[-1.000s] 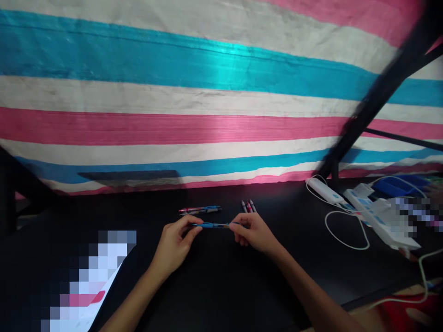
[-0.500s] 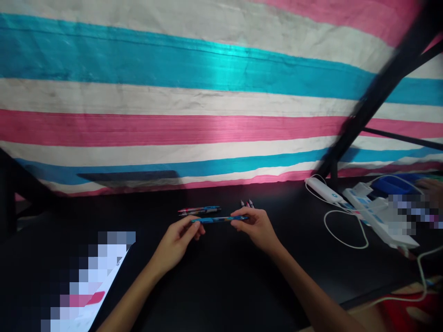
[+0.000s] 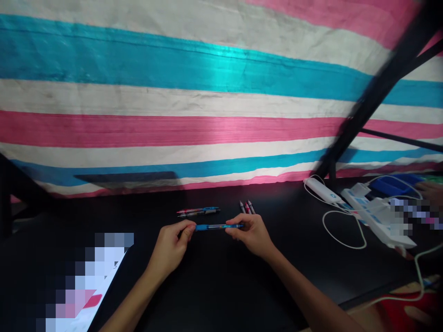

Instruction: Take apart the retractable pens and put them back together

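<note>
A blue pen [image 3: 215, 226] is held level just above the black table [image 3: 221, 286], one end in each hand. My left hand [image 3: 172, 249] pinches its left end with thumb and forefinger. My right hand [image 3: 249, 234] grips the right end, fingers curled round it. Just beyond the pen lie two more pens [image 3: 198, 211] side by side, and a small cluster of pens or pen parts [image 3: 247, 207] sits behind my right hand.
A striped blue, pink and white sheet [image 3: 194, 101] hangs behind the table. At the right are a white power bank [image 3: 321, 190], a looping white cable [image 3: 341, 230] and white boxes [image 3: 379, 213]. Another person's hand [image 3: 429, 190] shows at the far right. Paper [image 3: 83, 295] lies bottom left.
Both hands and the blue pen rose slightly toward the far pens, then came back down and nearer to me. My left hand's pinch now sits right at the pen's end.
</note>
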The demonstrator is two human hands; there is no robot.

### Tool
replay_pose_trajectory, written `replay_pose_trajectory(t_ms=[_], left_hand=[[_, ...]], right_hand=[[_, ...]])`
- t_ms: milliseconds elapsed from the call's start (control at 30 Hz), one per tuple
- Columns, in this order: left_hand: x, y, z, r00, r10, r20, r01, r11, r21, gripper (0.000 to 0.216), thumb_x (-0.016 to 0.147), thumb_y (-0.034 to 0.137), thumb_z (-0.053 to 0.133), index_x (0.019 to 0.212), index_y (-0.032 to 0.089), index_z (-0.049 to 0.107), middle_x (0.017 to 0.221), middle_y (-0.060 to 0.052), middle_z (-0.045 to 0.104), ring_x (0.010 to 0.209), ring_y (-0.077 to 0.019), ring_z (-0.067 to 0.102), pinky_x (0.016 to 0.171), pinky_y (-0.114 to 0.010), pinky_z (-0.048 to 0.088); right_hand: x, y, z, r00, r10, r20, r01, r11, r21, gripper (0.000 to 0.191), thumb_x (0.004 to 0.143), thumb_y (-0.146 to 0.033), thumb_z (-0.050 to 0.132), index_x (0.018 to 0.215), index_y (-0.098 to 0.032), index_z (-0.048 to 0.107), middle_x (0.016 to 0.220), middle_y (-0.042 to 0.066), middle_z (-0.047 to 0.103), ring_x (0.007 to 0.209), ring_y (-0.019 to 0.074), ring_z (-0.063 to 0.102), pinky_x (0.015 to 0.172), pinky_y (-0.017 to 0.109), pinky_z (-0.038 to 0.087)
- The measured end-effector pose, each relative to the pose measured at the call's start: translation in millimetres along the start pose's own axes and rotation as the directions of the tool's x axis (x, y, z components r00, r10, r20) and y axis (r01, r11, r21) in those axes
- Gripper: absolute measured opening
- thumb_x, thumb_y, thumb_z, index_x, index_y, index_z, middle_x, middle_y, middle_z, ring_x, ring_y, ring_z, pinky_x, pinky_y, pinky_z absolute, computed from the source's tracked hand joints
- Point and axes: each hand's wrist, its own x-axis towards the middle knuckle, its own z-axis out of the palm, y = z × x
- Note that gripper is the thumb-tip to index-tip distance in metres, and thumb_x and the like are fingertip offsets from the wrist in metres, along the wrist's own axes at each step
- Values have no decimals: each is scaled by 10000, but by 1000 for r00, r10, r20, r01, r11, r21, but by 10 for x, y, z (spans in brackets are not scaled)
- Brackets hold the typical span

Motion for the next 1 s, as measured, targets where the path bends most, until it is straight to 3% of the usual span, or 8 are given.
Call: replay_pose_trajectory(t_ms=[133,233,333,500,633,800,1000], left_hand=[[-10,45,11,993,95,-70,-88,991,98,273,909,349,452,819,178,645,608,12,572,548,-147,532,542,-239,379],[-15,62,51,981,173,-90,-159,977,141,242,908,298,461,849,170,658,655,-8,609,575,-151,562,558,-243,401],[-30,66,92,960,265,-95,-246,954,171,219,911,253,462,872,165,658,683,-22,614,602,-152,575,562,-243,416],[-53,34,136,908,395,-139,-365,909,200,177,914,216,472,908,155,638,716,-36,609,641,-158,578,594,-256,444],[-62,46,169,928,366,-75,-352,924,148,138,917,220,493,952,171,617,809,-42,630,746,-165,600,683,-270,465],[-83,145,196,943,333,-26,-330,941,77,81,898,231,545,940,201,608,810,-11,619,736,-148,583,686,-265,457],[-92,174,186,921,363,-142,-353,931,90,76,874,223,582,933,193,620,826,-20,632,774,-159,596,719,-274,464]], right_hand=[[4,-22,1,986,151,65,-160,972,169,205,650,-295,783,755,-143,694,549,0,632,418,79,509,404,195,371],[23,-19,-14,953,283,108,-303,894,331,225,641,-276,795,759,-125,677,517,-2,616,398,63,493,375,164,318],[44,1,-15,930,347,120,-360,800,481,219,630,-238,806,742,-110,667,499,-1,600,390,48,467,378,155,298],[58,17,13,920,377,107,-361,709,605,200,626,-191,806,731,-90,670,498,1,571,412,38,440,401,152,288],[67,1,22,946,322,35,-260,693,673,237,652,-173,799,857,-101,704,600,9,595,513,45,484,477,152,353],[71,-28,41,974,225,-20,-156,733,663,260,726,-232,763,947,-106,710,615,6,577,552,53,479,521,168,373],[70,4,85,981,182,-74,-106,808,580,243,758,-304,736,890,-102,711,621,22,581,537,66,481,494,190,345]])
